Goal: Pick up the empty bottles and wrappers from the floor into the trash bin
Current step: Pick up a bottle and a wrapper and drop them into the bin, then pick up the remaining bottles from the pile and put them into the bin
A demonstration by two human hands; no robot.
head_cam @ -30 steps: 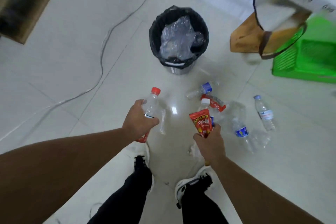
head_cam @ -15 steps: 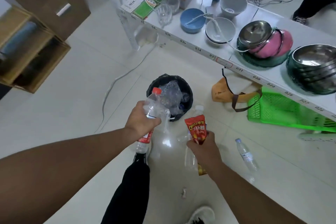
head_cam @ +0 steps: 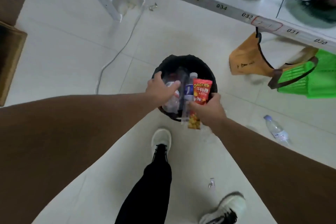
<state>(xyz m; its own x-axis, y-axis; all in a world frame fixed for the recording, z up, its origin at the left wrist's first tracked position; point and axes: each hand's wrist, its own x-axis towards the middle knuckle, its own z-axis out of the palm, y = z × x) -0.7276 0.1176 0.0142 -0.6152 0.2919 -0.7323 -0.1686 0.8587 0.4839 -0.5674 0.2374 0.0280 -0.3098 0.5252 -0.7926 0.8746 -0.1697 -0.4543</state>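
The trash bin (head_cam: pixel 183 61), lined with a black bag, stands on the floor straight ahead. My left hand (head_cam: pixel 160 90) hovers over its left half with fingers spread. Just under it, inside the bin, lies a crumpled clear bottle with a red label (head_cam: pixel 171 101). My right hand (head_cam: pixel 207 110) is at the bin's near right rim, gripping a red snack wrapper (head_cam: pixel 201 90) together with a white-capped bottle with a blue label (head_cam: pixel 189 89). Both stick up over the bin's opening. One more clear bottle (head_cam: pixel 276 130) lies on the floor to the right.
A white table edge with numbered tape (head_cam: pixel 221 7) runs across the top, bowls on it. A tan bag (head_cam: pixel 249 60) and a green basket (head_cam: pixel 309 80) sit right of the bin. A cable (head_cam: pixel 116 54) trails at the left near wooden furniture (head_cam: pixel 9 51). A small scrap (head_cam: pixel 211 184) lies by my feet.
I have stepped up to the bin. Both hands moved forward over its opening, and my left hand has opened, with the red-labelled bottle now in the bin. The right hand's grip is unchanged.
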